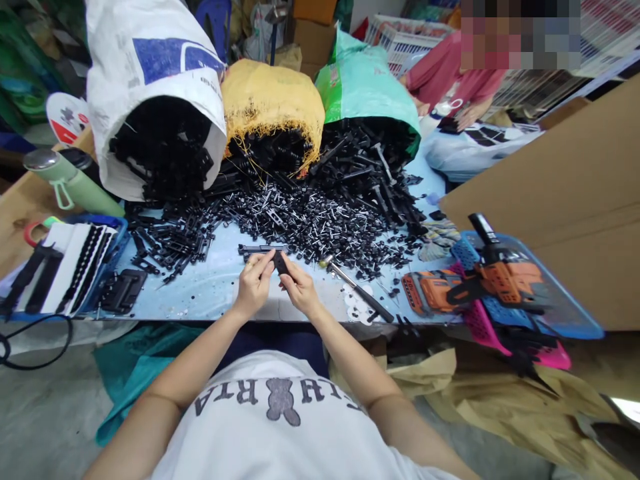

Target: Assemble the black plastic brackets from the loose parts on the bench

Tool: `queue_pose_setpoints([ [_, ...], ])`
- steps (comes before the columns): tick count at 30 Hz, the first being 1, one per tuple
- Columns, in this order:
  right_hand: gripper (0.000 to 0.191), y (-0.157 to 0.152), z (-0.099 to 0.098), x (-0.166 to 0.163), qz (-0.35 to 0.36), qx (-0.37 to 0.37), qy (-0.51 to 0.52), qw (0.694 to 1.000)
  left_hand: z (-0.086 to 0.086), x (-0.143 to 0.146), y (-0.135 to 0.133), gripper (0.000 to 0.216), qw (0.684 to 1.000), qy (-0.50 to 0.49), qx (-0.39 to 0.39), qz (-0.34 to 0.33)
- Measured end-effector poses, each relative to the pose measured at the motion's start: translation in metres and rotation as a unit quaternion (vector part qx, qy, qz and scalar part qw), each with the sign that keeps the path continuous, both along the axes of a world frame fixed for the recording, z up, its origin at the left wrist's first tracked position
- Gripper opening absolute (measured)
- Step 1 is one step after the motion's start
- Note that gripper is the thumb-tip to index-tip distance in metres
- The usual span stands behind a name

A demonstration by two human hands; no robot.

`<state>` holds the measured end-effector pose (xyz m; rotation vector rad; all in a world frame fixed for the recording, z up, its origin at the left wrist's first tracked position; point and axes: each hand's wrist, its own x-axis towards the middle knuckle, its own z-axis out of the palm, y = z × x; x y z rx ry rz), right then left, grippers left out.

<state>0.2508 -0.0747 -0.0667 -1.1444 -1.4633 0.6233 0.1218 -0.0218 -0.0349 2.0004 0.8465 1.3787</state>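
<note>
Between my two hands, just above the blue table [190, 297], is a small black plastic part [280, 263]. My left hand [255, 283] pinches it from the left, and my right hand [299, 285] grips its right side. A long dark bar-like part [263, 249] lies on the table right behind my fingers. Beyond it spreads a heap of small black pieces with silvery pins [320, 223]. A hammer [357, 290] with a dark handle rests to the right of my right hand. Flat black clips [173, 240] are piled to the left.
Behind the heap, a white sack [155, 87], a yellow sack [273, 93] and a green sack [370, 87] spill black parts. An orange cordless tool [510, 277] sits in a blue tray at right. A green bottle [75, 183] leans at left. A person in red [450, 73] works opposite.
</note>
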Motion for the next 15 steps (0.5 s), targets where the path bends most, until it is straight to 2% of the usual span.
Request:
queue_pose_setpoints([
  [2, 0.048, 0.001, -0.006, 0.000, -0.003, -0.005, -0.008, 1.000, -0.004, -0.004, 0.009, 0.032, 0.999, 0.031, 0.000, -0.040],
  [4, 0.048, 0.004, -0.014, 0.002, -0.014, -0.044, -0.017, 0.999, -0.011, -0.005, 0.014, 0.032, 0.997, 0.048, -0.033, -0.041],
  [7, 0.049, 0.004, -0.018, 0.008, -0.042, -0.130, -0.127, 0.983, -0.022, 0.001, 0.001, 0.037, 0.982, 0.021, -0.187, 0.006],
  [9, 0.052, 0.000, -0.014, 0.017, -0.063, -0.166, -0.231, 0.957, -0.032, 0.003, -0.018, 0.047, 0.942, 0.029, -0.333, 0.029],
  [10, 0.054, -0.003, -0.012, 0.024, -0.074, -0.175, -0.274, 0.943, -0.039, 0.000, -0.025, 0.051, 0.928, 0.048, -0.367, 0.043],
  [12, 0.051, -0.009, -0.011, 0.043, -0.090, -0.179, -0.337, 0.920, -0.062, -0.009, -0.028, 0.054, 0.925, 0.062, -0.365, 0.089],
  [15, 0.043, -0.028, -0.022, 0.068, -0.122, -0.181, -0.418, 0.882, -0.109, -0.021, -0.009, 0.057, 0.947, 0.136, -0.272, 0.105],
])
